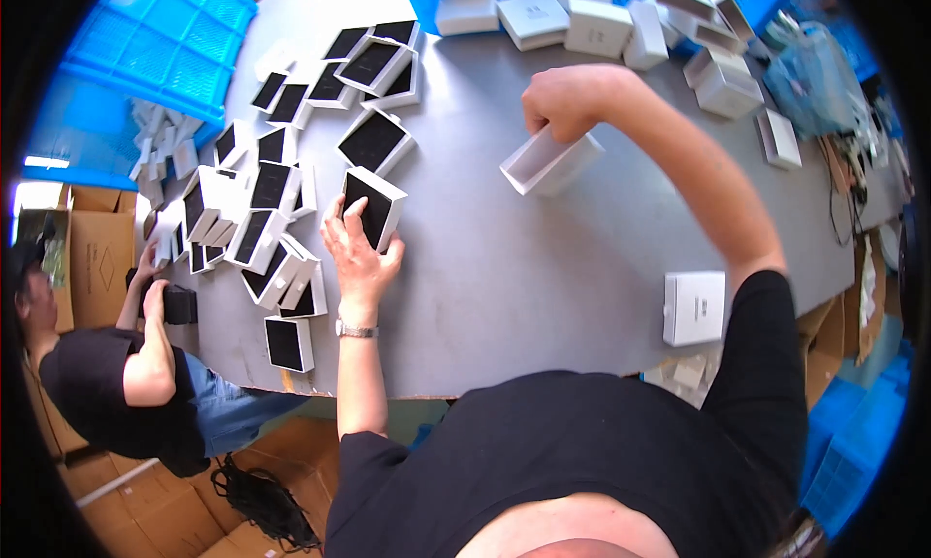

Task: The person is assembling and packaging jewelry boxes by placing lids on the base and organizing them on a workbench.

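My left hand (361, 257) is closed round the near end of a shallow white box base with a black insert (373, 209), one finger lying over the insert. To the right and farther off, my right hand (567, 102) grips a hollow white box lid (558, 165) by its upper edge. The lid is tilted, its open side partly showing. Left of my left hand lie several more white box bases with black inserts (260, 236), some overlapping. Another such base (373, 141) lies just beyond the one I hold.
A closed white box (694, 308) sits near the table's right front. White boxes and lids (598, 27) crowd the far edge by a blue crate. At left, a person (116, 383) handles small items near another blue crate (160, 44). A clear plastic bag (819, 78) lies far right.
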A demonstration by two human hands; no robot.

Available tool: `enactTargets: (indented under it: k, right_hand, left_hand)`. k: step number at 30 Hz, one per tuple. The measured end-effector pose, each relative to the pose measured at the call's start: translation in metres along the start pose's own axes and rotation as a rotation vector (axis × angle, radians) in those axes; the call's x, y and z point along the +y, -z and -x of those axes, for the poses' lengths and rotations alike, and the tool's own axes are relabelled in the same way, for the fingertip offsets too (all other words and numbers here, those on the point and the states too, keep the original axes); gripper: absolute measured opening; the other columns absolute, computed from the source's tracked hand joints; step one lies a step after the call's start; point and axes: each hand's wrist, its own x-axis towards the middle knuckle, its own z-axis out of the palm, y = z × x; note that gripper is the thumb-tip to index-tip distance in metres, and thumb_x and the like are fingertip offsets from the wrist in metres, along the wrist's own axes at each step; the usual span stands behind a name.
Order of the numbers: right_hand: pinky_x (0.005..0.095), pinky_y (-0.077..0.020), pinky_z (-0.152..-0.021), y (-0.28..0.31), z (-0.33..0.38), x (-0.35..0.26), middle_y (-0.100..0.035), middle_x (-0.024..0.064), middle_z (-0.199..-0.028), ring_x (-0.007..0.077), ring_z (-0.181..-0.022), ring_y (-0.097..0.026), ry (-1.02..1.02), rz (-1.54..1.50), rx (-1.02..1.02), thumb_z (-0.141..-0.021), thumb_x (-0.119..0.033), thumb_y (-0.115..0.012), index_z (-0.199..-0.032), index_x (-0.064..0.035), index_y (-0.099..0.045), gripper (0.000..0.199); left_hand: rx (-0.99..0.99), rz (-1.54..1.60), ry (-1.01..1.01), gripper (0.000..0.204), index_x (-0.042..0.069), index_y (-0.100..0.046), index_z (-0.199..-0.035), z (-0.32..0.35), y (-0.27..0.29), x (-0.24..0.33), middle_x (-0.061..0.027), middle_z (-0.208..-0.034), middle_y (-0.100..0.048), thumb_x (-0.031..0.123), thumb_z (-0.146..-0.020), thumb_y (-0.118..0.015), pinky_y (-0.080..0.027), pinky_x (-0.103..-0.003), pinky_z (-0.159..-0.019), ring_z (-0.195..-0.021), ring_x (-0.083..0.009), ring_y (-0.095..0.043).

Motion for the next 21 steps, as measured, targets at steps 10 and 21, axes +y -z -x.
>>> enactTargets:
  k: [10, 21]
  right_hand:
    - [0.0409, -0.0557, -0.091, -0.021, -0.010, -0.023, -0.075, 0.0161, -0.098, 0.0221, -0.100, -0.073, -0.285, -0.198, -0.180, -0.081, -0.041, -0.079, -0.106, -0.0024, -0.069, 0.047]
    - [0.0531, -0.0351, -0.112, -0.225, 0.129, -0.129, -0.039, 0.0166, -0.153, 0.0427, -0.135, -0.042, -0.405, -0.358, 0.786, -0.066, -0.026, -0.085, -0.153, -0.0174, -0.040, 0.099]
  left_hand:
    - [-0.228, 0.027, -0.083, 0.065, 0.019, -0.058, -0.129, 0.004, -0.003, 0.060, -0.0231, -0.148, -0.040, 0.021, -0.068, -0.081, -0.029, -0.056, -0.113, -0.137, -0.0427, -0.036]
    - [-0.363, 0.509, -0.169, 0.084, 0.011, -0.049, -0.141, 0.019, -0.018, 0.107, -0.0192, -0.147, -0.044, 0.014, -0.065, -0.086, -0.037, -0.047, -0.114, -0.137, -0.0374, -0.041]
